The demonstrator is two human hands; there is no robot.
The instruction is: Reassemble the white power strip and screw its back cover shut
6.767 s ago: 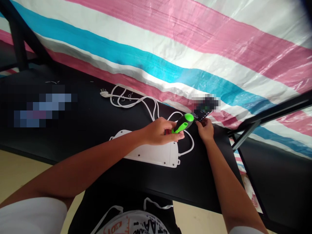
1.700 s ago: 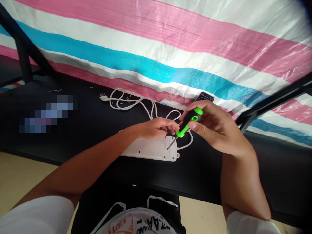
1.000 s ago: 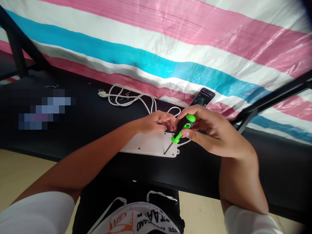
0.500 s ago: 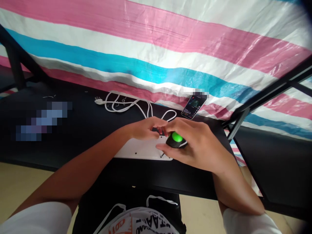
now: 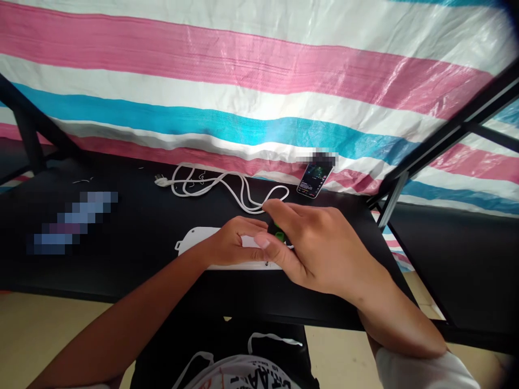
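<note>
On the black table lies a white power strip (image 5: 198,237), its back with screw holes facing up. My left hand (image 5: 233,243) rests across it, thumb and fingers stretched to the right and apart. My right hand (image 5: 320,243) is wrapped round a screwdriver (image 5: 279,232) with a black and green handle, above the strip's right part. My fingers cover most of the handle. The shaft and tip are hidden. A dark screw or hole (image 5: 266,263) shows near the strip's front edge, just below my left thumb.
The white power cord (image 5: 227,178) with its plug (image 5: 162,181) lies looped behind the strip. A phone (image 5: 315,178) leans against the striped sheet (image 5: 243,97) at the back. A blurred-out item (image 5: 77,221) lies at left. Black metal frame bars (image 5: 446,135) stand at right.
My left hand has moved down and left onto the power strip, and its fingers have spread. My right hand with the screwdriver has turned and shifted slightly left. The view has tilted a little.
</note>
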